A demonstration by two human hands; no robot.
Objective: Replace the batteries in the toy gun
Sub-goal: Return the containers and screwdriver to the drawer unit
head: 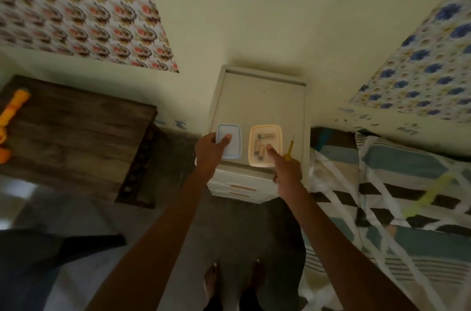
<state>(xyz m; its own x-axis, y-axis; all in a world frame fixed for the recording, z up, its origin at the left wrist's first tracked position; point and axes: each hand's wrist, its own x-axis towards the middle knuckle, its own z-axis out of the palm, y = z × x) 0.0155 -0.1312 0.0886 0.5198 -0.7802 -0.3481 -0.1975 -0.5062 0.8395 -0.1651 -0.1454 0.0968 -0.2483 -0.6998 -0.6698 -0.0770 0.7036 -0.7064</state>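
Left hand [210, 151] grips blue lid [233, 149]; right hand [288, 170], at its 3 o'clock, pokes index into batteries [260, 151] in orange box [265, 127], grasp unclear.

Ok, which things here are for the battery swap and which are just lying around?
For the job: toy gun, batteries in orange tub, blue lid in left hand, screwdriver.
Just there: wooden table, drawer unit, bed, patterned curtain.

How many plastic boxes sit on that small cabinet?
2. The blue-rimmed box, perhaps only a lid, is at the left, held by the left hand; the orange-rimmed box, holding batteries, is beside it.
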